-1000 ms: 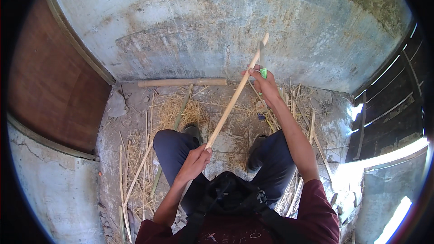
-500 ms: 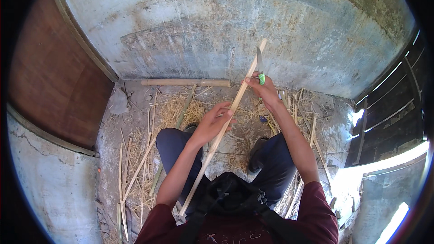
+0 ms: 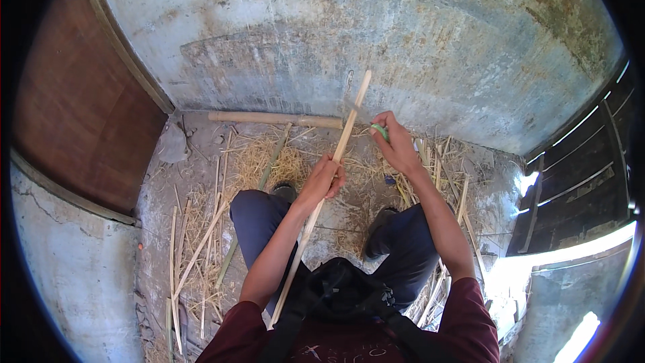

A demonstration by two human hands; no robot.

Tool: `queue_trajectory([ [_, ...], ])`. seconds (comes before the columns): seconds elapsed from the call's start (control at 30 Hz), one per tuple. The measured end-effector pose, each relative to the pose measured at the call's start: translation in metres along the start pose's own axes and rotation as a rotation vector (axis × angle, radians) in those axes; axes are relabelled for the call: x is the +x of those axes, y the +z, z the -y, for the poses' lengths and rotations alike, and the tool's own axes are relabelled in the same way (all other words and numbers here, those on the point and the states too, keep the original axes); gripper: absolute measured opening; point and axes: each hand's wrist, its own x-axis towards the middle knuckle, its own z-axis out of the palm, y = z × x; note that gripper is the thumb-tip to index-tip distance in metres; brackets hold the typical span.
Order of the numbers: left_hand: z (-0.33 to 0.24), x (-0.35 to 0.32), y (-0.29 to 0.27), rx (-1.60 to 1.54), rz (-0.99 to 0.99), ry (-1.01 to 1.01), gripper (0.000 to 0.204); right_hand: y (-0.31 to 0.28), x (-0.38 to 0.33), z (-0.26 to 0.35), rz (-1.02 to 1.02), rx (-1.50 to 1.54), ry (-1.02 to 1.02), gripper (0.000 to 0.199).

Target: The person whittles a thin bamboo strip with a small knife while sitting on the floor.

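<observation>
A long pale strip of split bamboo (image 3: 349,126) slants up and away from my lap, its far end pointing at the wall. My left hand (image 3: 324,179) is wrapped round it near its middle. My right hand (image 3: 395,142) grips a knife (image 3: 380,130) by its green handle, to the right of the strip. The knife's grey blade points up and left and crosses the strip above my left hand; whether it cuts into the wood is too small to tell.
Bamboo strips (image 3: 195,255) and curly shavings (image 3: 255,165) litter the floor on both sides of my legs. A bamboo pole (image 3: 275,119) lies along the foot of the stained wall (image 3: 322,40). A brown door panel (image 3: 80,94) stands at the left, dark slatted boards (image 3: 578,168) at the right.
My left hand has closed round the strip, its fingers loose before. The strip's far end has moved left and down. My right hand has left the strip, and the blade now lies across it.
</observation>
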Motion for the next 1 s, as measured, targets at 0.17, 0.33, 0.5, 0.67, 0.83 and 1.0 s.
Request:
queue_trajectory([
  [0.17,0.015,-0.001,-0.008,0.081,0.072,0.089,0.034,0.012,-0.003,0.02,0.14,-0.072,-0.118,0.024],
  [0.33,0.012,-0.003,-0.002,0.019,0.046,0.051,0.034,0.001,0.007,0.019,0.227,-0.225,-0.126,0.024],
  [0.5,0.041,0.011,-0.016,0.281,-0.046,0.231,0.032,0.007,0.003,0.02,0.283,-0.283,-0.166,0.023],
  [0.67,0.045,0.007,-0.012,0.502,-0.155,0.355,0.028,0.018,-0.014,0.011,0.264,-0.212,-0.177,0.022],
  [0.83,0.036,-0.001,-0.008,0.58,-0.194,0.364,0.025,0.024,-0.021,0.014,0.307,-0.224,-0.239,0.017],
  [1.0,0.029,-0.004,-0.005,0.569,-0.199,0.347,0.027,0.025,-0.018,0.013,0.224,-0.194,-0.296,0.012],
])
